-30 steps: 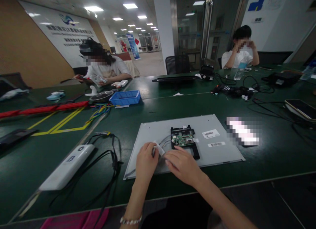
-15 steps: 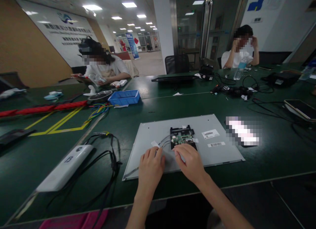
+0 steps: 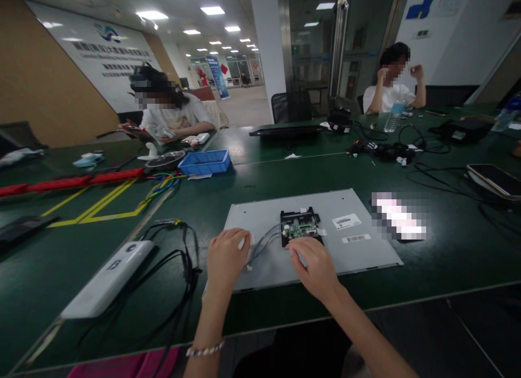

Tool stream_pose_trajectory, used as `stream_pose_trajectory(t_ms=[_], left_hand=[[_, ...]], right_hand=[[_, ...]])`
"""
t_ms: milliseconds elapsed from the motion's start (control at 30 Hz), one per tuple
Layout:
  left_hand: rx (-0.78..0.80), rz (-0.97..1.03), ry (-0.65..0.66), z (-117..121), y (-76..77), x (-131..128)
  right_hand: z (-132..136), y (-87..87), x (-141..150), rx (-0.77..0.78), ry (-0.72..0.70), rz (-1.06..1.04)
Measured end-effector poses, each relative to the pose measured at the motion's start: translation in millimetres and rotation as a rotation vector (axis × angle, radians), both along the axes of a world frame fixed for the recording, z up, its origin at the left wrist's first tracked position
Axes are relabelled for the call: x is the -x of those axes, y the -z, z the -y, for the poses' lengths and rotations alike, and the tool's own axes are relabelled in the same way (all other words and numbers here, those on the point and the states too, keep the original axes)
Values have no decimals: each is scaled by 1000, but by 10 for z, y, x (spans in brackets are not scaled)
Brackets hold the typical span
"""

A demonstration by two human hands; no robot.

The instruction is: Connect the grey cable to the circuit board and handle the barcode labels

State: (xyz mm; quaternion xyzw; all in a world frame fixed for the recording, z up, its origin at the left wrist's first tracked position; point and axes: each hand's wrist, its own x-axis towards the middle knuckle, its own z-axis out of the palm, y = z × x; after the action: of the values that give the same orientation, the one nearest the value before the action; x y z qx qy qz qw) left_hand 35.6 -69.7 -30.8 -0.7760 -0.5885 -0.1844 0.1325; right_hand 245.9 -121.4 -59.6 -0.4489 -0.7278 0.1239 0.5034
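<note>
A grey metal-backed display panel (image 3: 260,215) lies face down on the table. On its back sits a black plastic frame (image 3: 285,219) with a green circuit board (image 3: 300,230). Thin grey cables (image 3: 262,242) run left from the board to a small white connector (image 3: 249,268) lying loose on the panel. Over the panel's left part, my left hand (image 3: 227,258) pinches what looks like a piece of white tape; only a sliver shows by the fingertips. My right hand (image 3: 315,266) is curled over the frame's near edge, thumb and forefinger tips together; what they hold is hidden.
A phone (image 3: 401,218) with a blurred lit screen lies right of the panel. To the left are a white power bank-like box (image 3: 108,280) and black cables (image 3: 189,269). Farther back stands a blue bin (image 3: 205,162). Two people (image 3: 175,112) sit across the table.
My left hand reached over the cables, then drew back left with the white piece. The cables have shifted, and their connector now shows. My right hand moved onto the frame's near edge.
</note>
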Motion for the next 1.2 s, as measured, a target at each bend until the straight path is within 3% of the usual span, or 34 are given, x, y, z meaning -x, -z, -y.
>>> stream_pose_trajectory(t_ms=[167,367,567,667,800,1033,1200], left_hand=[[25,26,11,-23,149,97],[-126,156,109,-9,155,115],[-147,129,176,67,218,131],[-100,129,208,76,234,133],[-39,151,271,54,218,120],[-7,228,167,-2,242,131],[92,185,92,-31,245,149]], right_hand=[[-63,-53,-213,57,47,-79],[-375,-109,-843,200,106,59],[-730,60,-1300,384,-24,192],[-791,188,-1332,457,-120,165],[-760,266,-1282,430,-105,170],[-670,232,-1221,449,-105,251],[-693,273,-1219,455,-85,200]])
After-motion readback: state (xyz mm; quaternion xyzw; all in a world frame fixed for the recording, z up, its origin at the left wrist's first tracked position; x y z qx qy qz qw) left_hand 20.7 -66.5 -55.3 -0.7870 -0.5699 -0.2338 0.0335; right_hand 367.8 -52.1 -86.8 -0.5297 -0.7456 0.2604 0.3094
